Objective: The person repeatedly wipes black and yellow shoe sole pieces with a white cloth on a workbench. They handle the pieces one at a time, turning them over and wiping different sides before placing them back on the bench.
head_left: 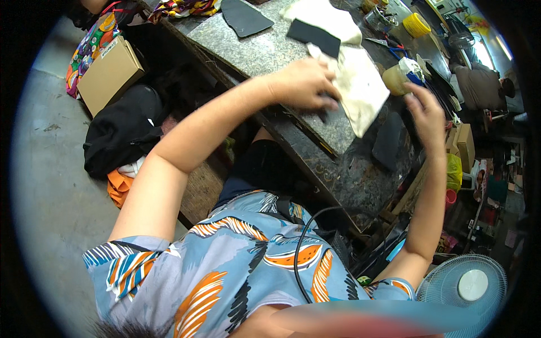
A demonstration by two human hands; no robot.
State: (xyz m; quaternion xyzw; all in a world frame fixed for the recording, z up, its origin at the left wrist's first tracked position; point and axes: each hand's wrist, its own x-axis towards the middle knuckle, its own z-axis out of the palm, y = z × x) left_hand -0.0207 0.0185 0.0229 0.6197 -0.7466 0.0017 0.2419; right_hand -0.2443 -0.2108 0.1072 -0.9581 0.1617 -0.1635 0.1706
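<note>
My left hand (307,85) is over the grey speckled slab (248,59), its fingers curled together beside a cream-white sheet (360,84). A small dark bit shows just below its thumb; what the fingers hold, if anything, I cannot make out. Beyond that hand, a black rectangular piece (314,37) lies on the pale sheets. To the right, my right hand (424,115) is raised with fingers apart and nothing visible in them. Its fingertips come close to a yellowish jar (395,80); whether they touch is unclear. A dark flat piece (389,141) lies between the sheet and my right forearm.
Another dark grey piece (246,18) lies on the slab's far part. Tools with blue handles (397,50) and a yellow tub (416,25) stand at the back right. A cardboard box (111,77) and black bag (125,129) sit left; a fan (472,285) stands lower right.
</note>
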